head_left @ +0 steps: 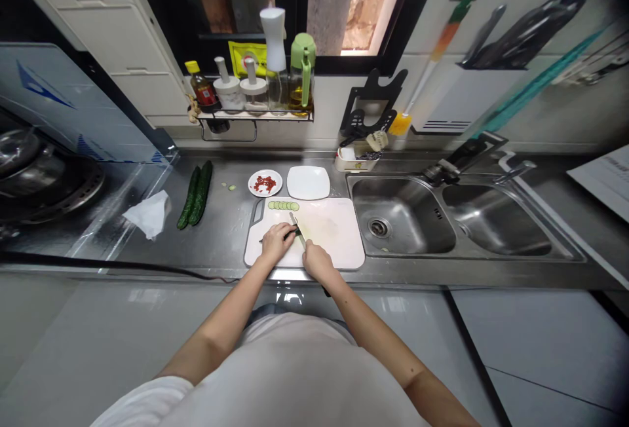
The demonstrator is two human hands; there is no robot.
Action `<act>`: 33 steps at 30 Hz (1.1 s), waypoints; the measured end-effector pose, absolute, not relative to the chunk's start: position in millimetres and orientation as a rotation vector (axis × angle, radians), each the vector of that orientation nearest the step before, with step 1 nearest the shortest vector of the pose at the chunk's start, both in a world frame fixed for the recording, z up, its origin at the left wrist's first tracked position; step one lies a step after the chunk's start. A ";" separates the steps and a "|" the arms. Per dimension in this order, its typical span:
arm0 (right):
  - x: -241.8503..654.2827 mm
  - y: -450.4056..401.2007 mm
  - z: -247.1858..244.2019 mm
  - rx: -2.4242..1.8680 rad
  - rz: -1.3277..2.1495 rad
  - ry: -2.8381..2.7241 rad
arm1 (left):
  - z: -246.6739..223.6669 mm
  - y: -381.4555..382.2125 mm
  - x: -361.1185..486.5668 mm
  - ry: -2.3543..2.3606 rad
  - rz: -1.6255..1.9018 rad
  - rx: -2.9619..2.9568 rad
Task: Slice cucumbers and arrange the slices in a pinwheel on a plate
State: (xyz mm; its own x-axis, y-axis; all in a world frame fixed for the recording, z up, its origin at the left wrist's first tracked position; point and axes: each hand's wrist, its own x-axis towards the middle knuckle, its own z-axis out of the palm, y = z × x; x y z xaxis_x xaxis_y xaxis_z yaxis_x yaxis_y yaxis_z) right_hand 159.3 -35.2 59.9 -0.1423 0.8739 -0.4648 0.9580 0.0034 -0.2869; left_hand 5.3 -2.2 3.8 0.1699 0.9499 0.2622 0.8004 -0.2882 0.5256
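Both hands work over the white cutting board point(344, 240), the left hand point(276, 242) with fingers bent over a dark-green cucumber piece point(297, 231), pinning it down, the right hand point(317, 260) wrapped round the handle of a knife point(299, 227). Whether the left thumb grips the piece's near side, I cannot tell.

Taking twelve as straight away from the person, the cucumber piece lies under the left hand, its long axis running roughly from half past eight to half past two — mostly hidden, with its exposed end toward the knife. That blade points to about eleven, crossing the piece at a steep angle just beside the left fingertips. The left hand is nearer the piece; the right sits at about five from the exposed end.

Cut slices point(284, 205) lie overlapped in a row at twelve from the left hand — two whole cucumbers point(195, 196) rest off the board, between nine and ten.
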 end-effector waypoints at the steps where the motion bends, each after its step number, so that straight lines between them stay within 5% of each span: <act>1: 159.2 -34.9 59.7 1.949 -0.827 2.104 | 3.8 -2.3 5.4 1.686 0.806 2.180; 33: 183.9 -60.1 59.9 1.921 -0.826 2.113 | 9.5 -1.6 5.4 1.675 0.795 2.133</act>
